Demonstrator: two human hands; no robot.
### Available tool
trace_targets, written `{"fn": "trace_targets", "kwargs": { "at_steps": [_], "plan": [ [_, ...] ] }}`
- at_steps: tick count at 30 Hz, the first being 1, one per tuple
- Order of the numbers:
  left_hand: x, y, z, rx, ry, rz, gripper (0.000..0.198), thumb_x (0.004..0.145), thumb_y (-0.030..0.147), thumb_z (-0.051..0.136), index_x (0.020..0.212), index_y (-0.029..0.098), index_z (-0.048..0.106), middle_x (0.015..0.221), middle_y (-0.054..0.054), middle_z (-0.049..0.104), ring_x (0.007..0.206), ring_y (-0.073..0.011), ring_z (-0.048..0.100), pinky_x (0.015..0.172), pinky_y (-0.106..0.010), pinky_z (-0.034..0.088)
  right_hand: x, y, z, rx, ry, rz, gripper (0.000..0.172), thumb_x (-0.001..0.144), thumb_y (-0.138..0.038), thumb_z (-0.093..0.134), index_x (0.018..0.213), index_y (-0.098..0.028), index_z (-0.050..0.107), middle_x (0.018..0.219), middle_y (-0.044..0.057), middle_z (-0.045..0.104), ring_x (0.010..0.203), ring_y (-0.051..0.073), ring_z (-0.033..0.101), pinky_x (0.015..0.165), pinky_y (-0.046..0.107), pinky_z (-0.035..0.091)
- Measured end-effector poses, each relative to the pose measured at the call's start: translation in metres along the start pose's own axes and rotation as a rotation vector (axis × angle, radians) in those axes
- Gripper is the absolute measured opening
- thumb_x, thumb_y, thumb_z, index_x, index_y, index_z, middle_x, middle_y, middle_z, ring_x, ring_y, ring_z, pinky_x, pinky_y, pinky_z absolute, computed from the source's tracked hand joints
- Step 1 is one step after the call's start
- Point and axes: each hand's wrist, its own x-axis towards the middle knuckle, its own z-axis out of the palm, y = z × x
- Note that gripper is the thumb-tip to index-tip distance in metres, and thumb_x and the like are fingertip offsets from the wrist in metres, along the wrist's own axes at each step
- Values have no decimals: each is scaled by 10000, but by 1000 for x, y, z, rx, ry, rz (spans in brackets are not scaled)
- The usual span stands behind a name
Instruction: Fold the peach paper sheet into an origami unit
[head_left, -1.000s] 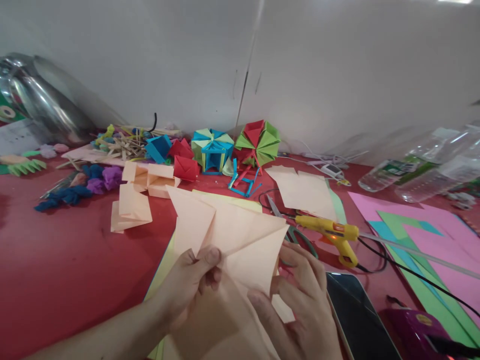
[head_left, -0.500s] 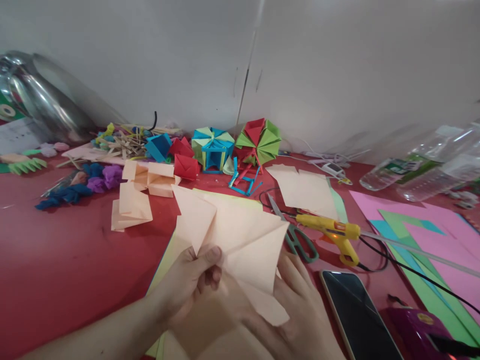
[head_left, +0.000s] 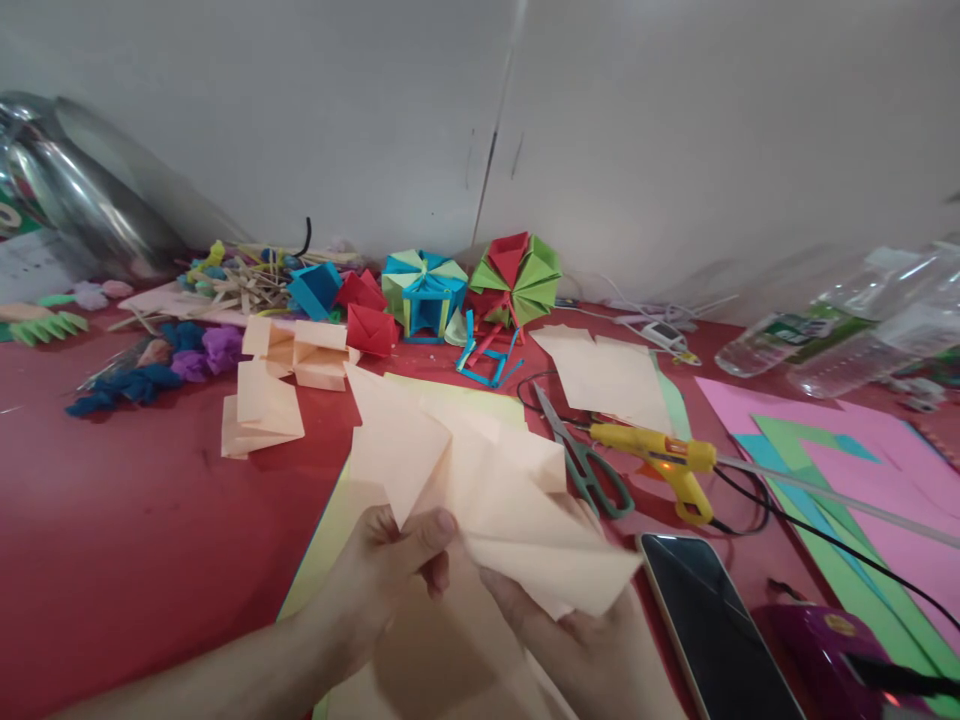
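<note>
Red table [head_left: 135, 530], left hand [head_left: 375, 585] and right hand [head_left: 592, 650] holding folded peach paper [head_left: 487, 490]

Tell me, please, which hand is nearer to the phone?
Right. The right hand is under the paper, just left of the phone. The left hand pinches the paper farther left, beyond the right hand.

Bare left hand [head_left: 379, 585], bare right hand [head_left: 600, 655]
</note>
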Motion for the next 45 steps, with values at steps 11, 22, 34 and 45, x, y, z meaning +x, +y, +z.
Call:
{"fn": "trace_targets", "kwargs": {
  "at_steps": [11,22,34,45],
  "plan": [
    [-3,9,4,125,61,-15,369,711,445,651,510,149,562,489,13,494,483,-93,443,477,-206,346,6,-10,5,163,30,148,358,681,-252,683,1026,-162,654,1067,144,663,934,303,648,636,373,593],
    [1,10,0,177,28,-22,398,754,433,604,479,158,522,438,35,448,424,-71,384,456,-199,299,12,-4,-6,-125,-45,-1,230,730,-316,670,953,-260,680,1047,42,642,946,234,617,767,361,536],
    [3,15,4,409,39,-93,458,698,466,627,352,167,593,371,-44,557,366,-115,466,426,-214,352,16,-5,-7,-243,-11,-116,108,737,-233,654,823,-275,704,913,13,686,883,233,606,704,343,525],
    [1,7,-1,544,-50,-29,297,767,395,566,690,159,730,431,-13,577,433,-132,519,472,-206,392,16,-13,-7,-326,-12,-151,81,774,-295,614,714,-247,641,779,9,669,767,206,596,639,308,495]
  ]
}}
